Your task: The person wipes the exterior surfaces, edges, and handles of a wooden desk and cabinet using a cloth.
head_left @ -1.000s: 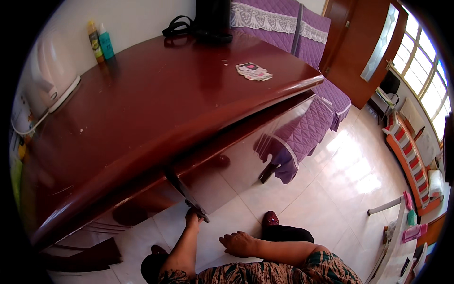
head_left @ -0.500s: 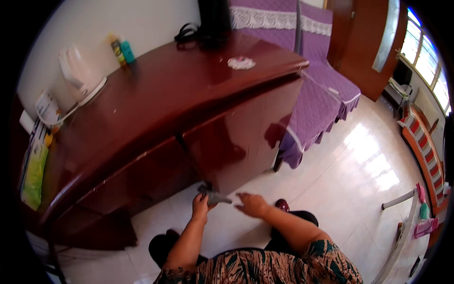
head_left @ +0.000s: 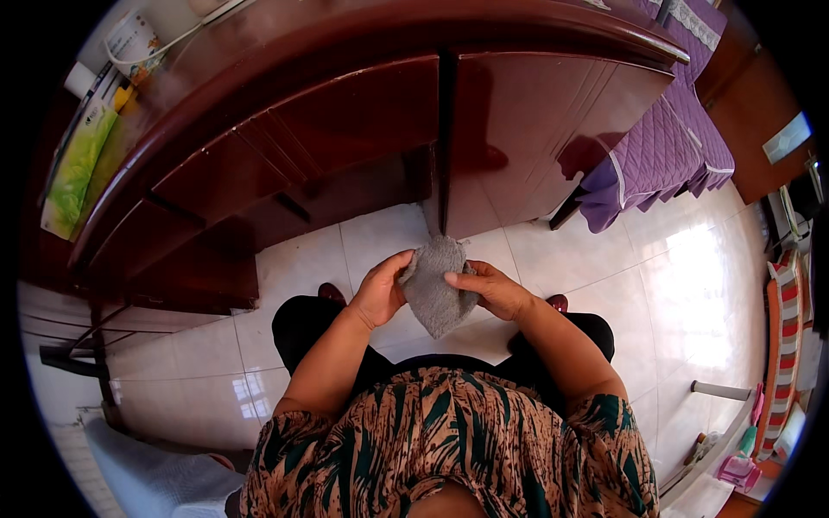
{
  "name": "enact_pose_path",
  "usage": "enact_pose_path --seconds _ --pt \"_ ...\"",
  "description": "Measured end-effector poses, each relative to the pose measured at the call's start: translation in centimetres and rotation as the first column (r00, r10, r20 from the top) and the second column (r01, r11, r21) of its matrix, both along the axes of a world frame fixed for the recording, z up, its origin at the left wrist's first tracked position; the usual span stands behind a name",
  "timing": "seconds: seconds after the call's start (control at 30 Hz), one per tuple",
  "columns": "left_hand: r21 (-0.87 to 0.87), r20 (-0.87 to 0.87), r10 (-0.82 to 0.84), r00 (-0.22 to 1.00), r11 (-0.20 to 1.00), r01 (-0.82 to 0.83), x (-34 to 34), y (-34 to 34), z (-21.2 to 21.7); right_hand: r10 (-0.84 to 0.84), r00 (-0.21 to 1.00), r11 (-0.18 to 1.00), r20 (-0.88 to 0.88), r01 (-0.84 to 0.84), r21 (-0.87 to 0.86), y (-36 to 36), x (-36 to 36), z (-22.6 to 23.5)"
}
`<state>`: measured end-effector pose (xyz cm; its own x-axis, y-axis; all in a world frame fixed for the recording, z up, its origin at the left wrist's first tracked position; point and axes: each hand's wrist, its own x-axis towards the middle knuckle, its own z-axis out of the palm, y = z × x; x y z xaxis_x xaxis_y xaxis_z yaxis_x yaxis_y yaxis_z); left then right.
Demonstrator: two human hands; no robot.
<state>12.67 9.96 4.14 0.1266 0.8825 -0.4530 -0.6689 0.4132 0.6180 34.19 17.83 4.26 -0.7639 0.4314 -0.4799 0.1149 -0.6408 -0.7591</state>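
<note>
A grey, fuzzy cloth is stretched out between my hands, its lower end coming to a point. My left hand grips its left edge, with part of the fingers hidden behind the fabric. On the other side, my right hand pinches the cloth, the thumb lying across its front and the fingers behind it. Both hands hold it over the tiled floor, in front of a dark red wooden cabinet.
Green packaging and a white printed container stand on the cabinet top at the left. A purple quilted seat cover hangs at the upper right. At the lower right are a white table edge and a pink object.
The cloth was bunched in my left hand with my right hand apart from it; now both hands hold it spread out. The view has tilted down towards my lap.
</note>
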Motion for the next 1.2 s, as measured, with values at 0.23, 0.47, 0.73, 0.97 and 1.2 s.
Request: enact_pose_path --seconds 0.23,0.47,0.73,0.97,1.2 --pt "0.149 -0.743 -0.092 0.663 0.943 0.298 -0.2 -0.7 -0.4 -0.131 0.991 0.991 -0.030 0.131 -0.015 -1.0 0.4 -0.4" --pt "0.085 -0.871 -0.154 0.467 0.888 0.451 -1.6 0.6 1.6 -0.128 0.990 0.975 0.061 0.115 0.189 -1.0 0.8 -0.5" --pt "0.044 -0.786 -0.078 0.614 0.983 0.181 -7.7 1.7 2.1 -0.871 0.490 0.362 -0.017 0.667 0.651 5.7 6.4 -2.3" --pt "0.031 -0.739 -0.121 0.663 0.976 0.213 -5.3 3.4 0.4 -0.983 0.140 0.178 0.120 0.890 0.420 10.5 4.1 -7.9" --pt "0.012 -0.953 -0.110 0.282 0.917 0.399 -5.0 4.2 -2.3 -0.978 0.163 0.154 -0.128 0.985 0.076 12.2 1.1 -9.3"
